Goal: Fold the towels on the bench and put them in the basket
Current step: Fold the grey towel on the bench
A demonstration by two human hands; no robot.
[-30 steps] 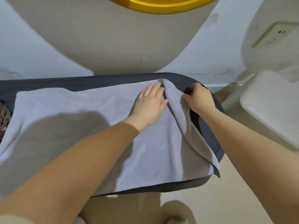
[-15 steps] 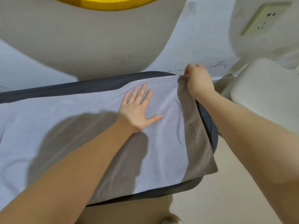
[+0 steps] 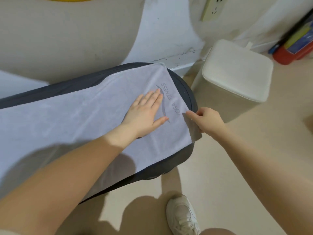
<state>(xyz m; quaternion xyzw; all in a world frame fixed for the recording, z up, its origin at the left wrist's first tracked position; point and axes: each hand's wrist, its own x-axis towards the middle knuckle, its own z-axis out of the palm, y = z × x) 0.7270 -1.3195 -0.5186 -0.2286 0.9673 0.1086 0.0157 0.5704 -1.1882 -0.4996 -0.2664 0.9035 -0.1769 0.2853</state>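
Observation:
A pale lilac-grey towel (image 3: 71,119) with a "YOGA FITNESS" print lies spread flat along the dark padded bench (image 3: 187,94). My left hand (image 3: 145,112) presses flat on the towel, fingers spread, just left of the print. My right hand (image 3: 207,120) is at the towel's right short edge, index finger and thumb pinching the hem where it hangs over the bench end. The basket is out of view.
A white square stool or lidded bin (image 3: 235,70) stands on the floor right of the bench end. A wall with a socket (image 3: 213,7) is behind. Red and yellow items (image 3: 294,41) sit at the far right. My white shoe (image 3: 182,216) is below the bench.
The towel's right end was unfolded and laid flat. My right hand moved from the far right corner down along the short edge toward me. My left hand shifted right, still pressing flat.

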